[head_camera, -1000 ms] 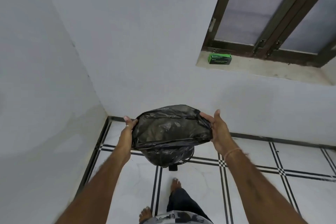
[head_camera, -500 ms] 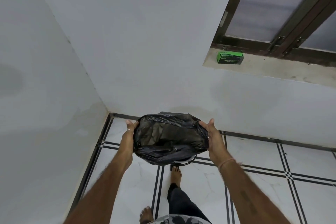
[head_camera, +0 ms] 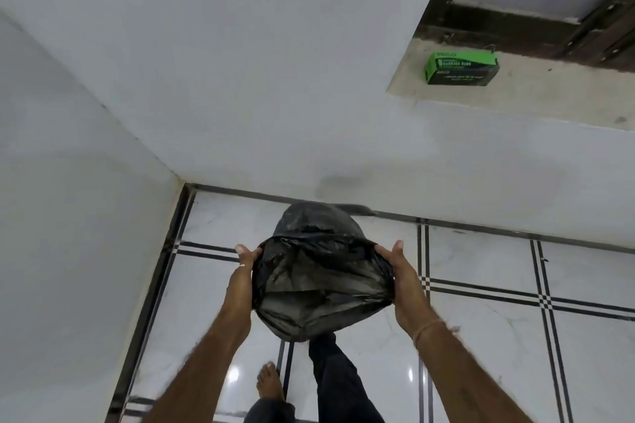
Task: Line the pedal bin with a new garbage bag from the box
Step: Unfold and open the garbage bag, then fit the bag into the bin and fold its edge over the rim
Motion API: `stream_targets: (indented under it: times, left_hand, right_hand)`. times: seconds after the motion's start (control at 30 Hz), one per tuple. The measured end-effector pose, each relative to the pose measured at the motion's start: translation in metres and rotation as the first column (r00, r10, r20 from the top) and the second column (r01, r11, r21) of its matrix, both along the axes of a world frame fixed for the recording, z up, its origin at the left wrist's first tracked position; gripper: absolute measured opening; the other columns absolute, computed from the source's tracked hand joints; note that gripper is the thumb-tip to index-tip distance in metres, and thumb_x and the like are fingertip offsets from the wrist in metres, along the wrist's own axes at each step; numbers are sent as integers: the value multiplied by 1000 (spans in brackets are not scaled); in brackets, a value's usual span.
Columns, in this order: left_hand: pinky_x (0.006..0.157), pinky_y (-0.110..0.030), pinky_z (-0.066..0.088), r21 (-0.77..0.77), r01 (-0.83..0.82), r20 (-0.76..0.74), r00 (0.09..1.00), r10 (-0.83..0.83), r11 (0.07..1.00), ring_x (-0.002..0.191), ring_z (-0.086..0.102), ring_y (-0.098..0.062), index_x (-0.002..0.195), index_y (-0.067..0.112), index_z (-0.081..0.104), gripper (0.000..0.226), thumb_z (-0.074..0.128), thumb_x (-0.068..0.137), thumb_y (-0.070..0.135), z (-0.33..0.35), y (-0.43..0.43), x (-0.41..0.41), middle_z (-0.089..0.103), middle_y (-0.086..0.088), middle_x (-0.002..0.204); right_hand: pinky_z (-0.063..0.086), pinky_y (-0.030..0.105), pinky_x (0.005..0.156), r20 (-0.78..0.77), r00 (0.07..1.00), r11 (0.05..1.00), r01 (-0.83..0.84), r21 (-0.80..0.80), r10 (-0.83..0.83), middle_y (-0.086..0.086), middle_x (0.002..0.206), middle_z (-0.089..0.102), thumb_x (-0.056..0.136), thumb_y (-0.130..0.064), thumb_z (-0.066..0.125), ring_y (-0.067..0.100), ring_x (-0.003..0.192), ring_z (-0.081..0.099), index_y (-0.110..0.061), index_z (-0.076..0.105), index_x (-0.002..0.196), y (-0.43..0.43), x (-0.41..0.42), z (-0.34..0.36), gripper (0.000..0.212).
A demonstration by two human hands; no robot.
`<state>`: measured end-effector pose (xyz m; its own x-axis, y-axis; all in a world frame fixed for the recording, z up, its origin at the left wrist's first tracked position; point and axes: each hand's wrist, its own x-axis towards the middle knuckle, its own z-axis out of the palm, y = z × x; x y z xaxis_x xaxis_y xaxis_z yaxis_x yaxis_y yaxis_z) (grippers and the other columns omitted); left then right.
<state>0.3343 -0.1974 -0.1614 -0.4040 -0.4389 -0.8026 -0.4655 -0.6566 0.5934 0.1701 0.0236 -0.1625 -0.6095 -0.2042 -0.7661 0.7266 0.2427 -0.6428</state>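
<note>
A black garbage bag (head_camera: 319, 285) hangs with its mouth stretched wide between my hands, above the white tiled floor. My left hand (head_camera: 244, 263) grips the bag's left rim and my right hand (head_camera: 400, 273) grips its right rim. Behind the mouth rises a dark rounded shape (head_camera: 318, 218); I cannot tell whether it is the pedal bin's raised lid or more bag. The bin's body is hidden under the bag. The green box of garbage bags (head_camera: 460, 68) lies on the window sill at the upper right.
White walls meet in a corner at the left, close to the bag. My right leg (head_camera: 338, 378) reaches forward under the bag and my left foot (head_camera: 269, 383) stands on the floor. The stone window sill (head_camera: 536, 99) juts from the far wall.
Both hands have come lower and nearer with the bag, and its mouth now gapes wider towards me. The dark rounded shape now shows behind the bag.
</note>
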Motion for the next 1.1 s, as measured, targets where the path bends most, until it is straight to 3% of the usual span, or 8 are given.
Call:
stream_targets:
  times: [0.13,0.27,0.33,0.5,0.63,0.8,0.9,1.1]
  left_hand:
    - [103,-43,50,87,9,63,998,-14,996,109,68,-21,126,36,68,79,23,83,85,-46,10,16,77,5,113]
    - [104,-44,48,139,5,109,994,-21,990,109,69,-19,119,38,71,81,21,80,89,-70,18,47,77,7,112]
    - [106,-45,48,143,-14,96,995,1,990,113,68,-22,122,35,71,87,21,78,91,-72,17,57,76,3,118]
    - [95,-40,49,140,5,45,999,-11,990,103,68,-20,115,30,65,76,14,91,81,-52,16,59,76,3,109]
    - [97,-41,52,127,31,-17,999,-29,991,104,70,-21,104,32,70,70,20,91,80,-31,20,50,79,3,103]
    - [99,-43,50,128,59,-49,997,-53,990,103,68,-21,123,33,62,75,21,85,83,-48,27,26,73,3,112]
    - [103,-47,50,156,76,-67,996,-66,985,114,67,-28,134,28,62,91,25,75,86,-82,27,2,73,-3,124]
    - [103,-54,48,180,87,-72,995,-75,980,119,62,-34,138,25,60,81,14,95,75,-195,29,-61,69,-6,126]
  right_hand:
    - [63,51,88,140,990,995,-30,96,16,5,112,81,100,-65,45,28,103,76,-19,73,126,4,15,-36,60]
    - [63,49,73,250,968,993,-44,107,16,5,103,83,97,-76,31,30,94,78,-17,75,116,15,44,-61,76]
    - [60,47,81,275,956,992,83,95,-106,6,99,83,99,-74,27,28,94,77,-13,72,115,20,55,-65,78]
    - [48,56,110,228,913,941,335,55,-339,15,130,72,96,-78,33,37,121,67,-9,61,137,34,68,-59,86]
    - [50,52,107,130,915,921,388,-23,-382,15,127,73,99,-74,32,35,118,67,-8,60,138,42,72,-37,81]
    - [52,49,100,82,896,892,443,-89,-437,14,128,72,100,-73,31,35,120,66,-12,65,131,36,59,-50,76]
    - [52,49,100,63,882,875,471,-111,-467,14,125,72,102,-70,31,33,117,67,-13,67,124,28,40,-79,71]
    - [50,55,106,29,869,864,494,-95,-494,12,119,76,101,-71,31,34,117,69,-12,65,133,17,-15,-176,75]
